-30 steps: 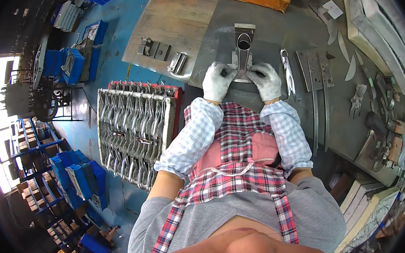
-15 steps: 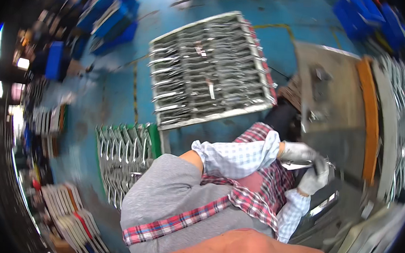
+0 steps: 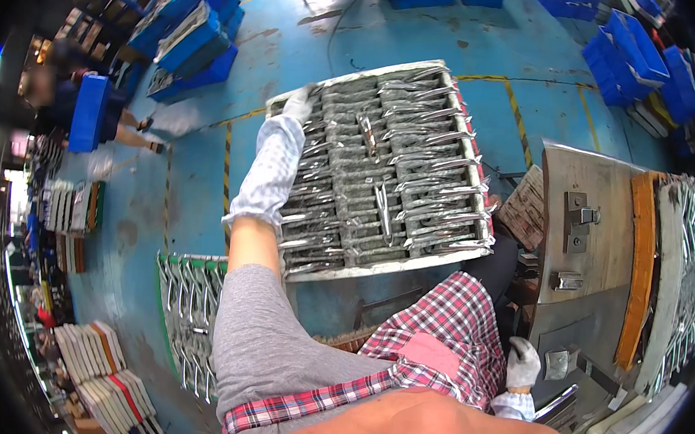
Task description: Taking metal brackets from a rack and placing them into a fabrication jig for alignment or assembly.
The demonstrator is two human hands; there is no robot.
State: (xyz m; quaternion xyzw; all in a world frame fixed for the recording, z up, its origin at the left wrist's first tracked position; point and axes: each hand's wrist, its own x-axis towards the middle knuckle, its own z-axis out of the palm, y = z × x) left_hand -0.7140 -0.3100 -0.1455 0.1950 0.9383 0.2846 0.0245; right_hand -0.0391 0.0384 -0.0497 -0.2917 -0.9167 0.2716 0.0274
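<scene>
My left hand [image 3: 297,105], in a white glove, reaches out to the far left corner of a white-rimmed tray [image 3: 376,269]. Rows of long, slim, shiny metal pieces [image 3: 441,171] fill the tray, and two lie crosswise in its middle. The left fingers are at the ends of the pieces there; they are too small to tell whether they grip one. My right hand [image 3: 522,365], also gloved, is at the near edge of the workbench [image 3: 584,317], fingers loosely curved and apart, with nothing seen in them. Beside it on the bench is a small metal block [image 3: 556,365].
Metal fixtures [image 3: 580,219] stand on the bench, with an orange board [image 3: 635,272] and another rack of metal pieces [image 3: 690,268] beyond. A green-edged tray [image 3: 162,308] stands at left. Blue bins [image 3: 194,38] line the far floor. A person [image 3: 114,121] is far left.
My hands were together over the bench at right. My left hand has swung away to the tray's far left corner; the right has dropped back to the bench's near edge. The view has shifted.
</scene>
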